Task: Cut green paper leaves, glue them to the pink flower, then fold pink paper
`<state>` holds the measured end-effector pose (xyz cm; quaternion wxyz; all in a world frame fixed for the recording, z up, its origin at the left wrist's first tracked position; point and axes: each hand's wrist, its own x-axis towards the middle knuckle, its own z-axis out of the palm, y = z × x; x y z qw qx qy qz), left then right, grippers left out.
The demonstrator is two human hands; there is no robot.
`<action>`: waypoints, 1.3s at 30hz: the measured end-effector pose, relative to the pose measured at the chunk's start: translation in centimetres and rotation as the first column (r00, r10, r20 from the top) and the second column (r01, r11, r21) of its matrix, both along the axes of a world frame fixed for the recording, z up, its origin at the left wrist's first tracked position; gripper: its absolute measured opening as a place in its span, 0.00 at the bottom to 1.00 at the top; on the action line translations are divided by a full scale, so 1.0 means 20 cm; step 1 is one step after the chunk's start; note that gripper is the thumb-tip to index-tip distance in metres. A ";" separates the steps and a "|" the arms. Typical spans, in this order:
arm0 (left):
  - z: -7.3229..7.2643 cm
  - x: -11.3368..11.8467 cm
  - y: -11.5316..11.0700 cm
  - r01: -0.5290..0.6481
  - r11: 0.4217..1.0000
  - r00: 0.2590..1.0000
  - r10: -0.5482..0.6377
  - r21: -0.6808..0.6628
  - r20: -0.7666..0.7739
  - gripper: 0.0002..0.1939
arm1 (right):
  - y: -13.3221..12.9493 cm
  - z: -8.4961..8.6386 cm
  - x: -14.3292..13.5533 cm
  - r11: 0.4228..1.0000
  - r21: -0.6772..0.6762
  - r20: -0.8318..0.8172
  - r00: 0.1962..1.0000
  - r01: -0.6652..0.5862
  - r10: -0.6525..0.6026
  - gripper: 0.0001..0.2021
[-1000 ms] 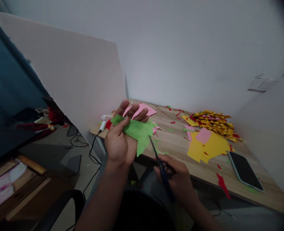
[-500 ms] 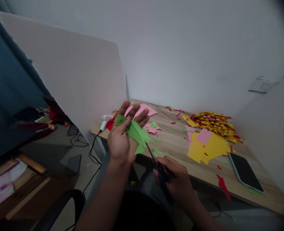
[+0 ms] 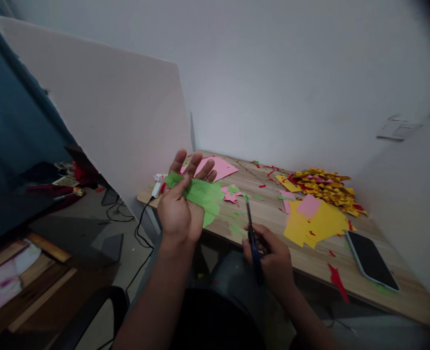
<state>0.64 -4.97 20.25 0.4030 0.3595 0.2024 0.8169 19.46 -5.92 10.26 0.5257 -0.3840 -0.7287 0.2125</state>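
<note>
In the head view, your left hand (image 3: 180,209) carries the green paper (image 3: 204,194) above the near edge of the surface (image 3: 269,223). The thumb presses it down against the hand while the other fingers spread upward behind it, probably so the palm backs the thin sheet and its loose end is left exposed toward your right side. The fingers of your right hand (image 3: 273,260) curl around the handles of the scissors (image 3: 254,250), whose blades point up and away from you, apart from the paper; that likely leaves the wrist free to turn. A green scrap (image 3: 247,198) shows at the blade tips; you cannot tell whether it clings there or lies beyond.

The yellow sheets (image 3: 320,221), the folded yellow pile (image 3: 326,189) and the phone (image 3: 371,260) sit off to the right, seemingly to leave you elbow room. Between your hands and those sheets, the surface offers a fairly open stretch with a few scraps. On your left, the white board (image 3: 113,107) and the glue gun (image 3: 157,187) limit sideways travel. A red strip (image 3: 337,282) overhangs the front edge, where a sleeve or forearm could brush it off.
</note>
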 end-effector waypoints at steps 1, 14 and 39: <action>0.00 0.00 0.00 0.007 1.000 1.000 -0.007 0.005 -0.013 0.20 | 0.02 -0.01 0.00 0.997 -0.077 -0.056 0.998 -0.010 0.005 0.10; -0.27 -0.09 0.40 0.205 0.948 0.974 -0.223 -0.245 -0.049 0.19 | 0.55 -0.19 0.47 0.910 -0.107 0.615 0.746 0.400 -0.256 0.25; -0.57 -0.18 1.31 0.325 0.847 0.585 -0.530 -0.421 -0.615 0.22 | 1.34 -0.18 -0.29 0.865 -0.426 -0.028 0.959 -0.266 0.281 0.11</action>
